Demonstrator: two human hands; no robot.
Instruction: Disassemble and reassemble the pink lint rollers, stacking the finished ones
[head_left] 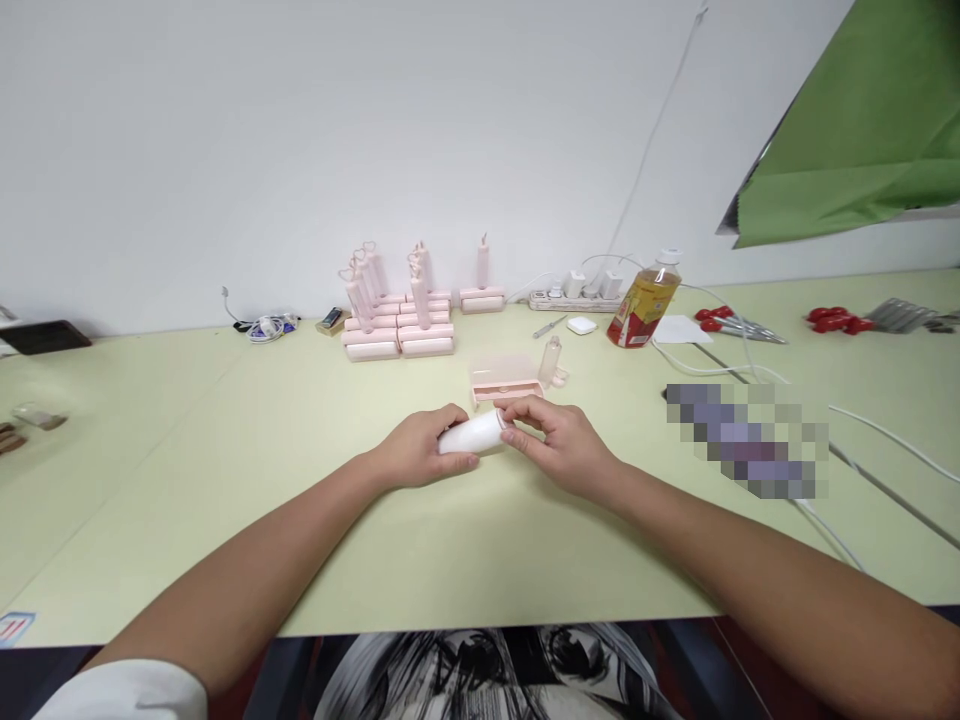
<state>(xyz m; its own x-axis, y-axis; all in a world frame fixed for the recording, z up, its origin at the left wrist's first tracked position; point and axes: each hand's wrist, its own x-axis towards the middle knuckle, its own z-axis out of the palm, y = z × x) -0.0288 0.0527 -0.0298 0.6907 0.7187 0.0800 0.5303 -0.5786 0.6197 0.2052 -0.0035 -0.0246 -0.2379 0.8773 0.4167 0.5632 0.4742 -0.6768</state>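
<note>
My left hand (417, 450) is wrapped around a white cylindrical roll (474, 434) lying just above the pale green table (225, 470). My right hand (559, 440) pinches the roll's right end with thumb and fingertips. Just behind the hands sits a pink rectangular cover piece (505, 380). A small clear pink handle part (551, 362) stands to its right.
A stack of finished pink lint rollers (401, 310) stands at the back centre. Right of it are a power strip (574, 292), a yellow drink bottle (643, 300), a screwdriver (549, 326), red-handled scissors (735, 322) and white cables (862, 420). Green cloth (855, 140) hangs top right.
</note>
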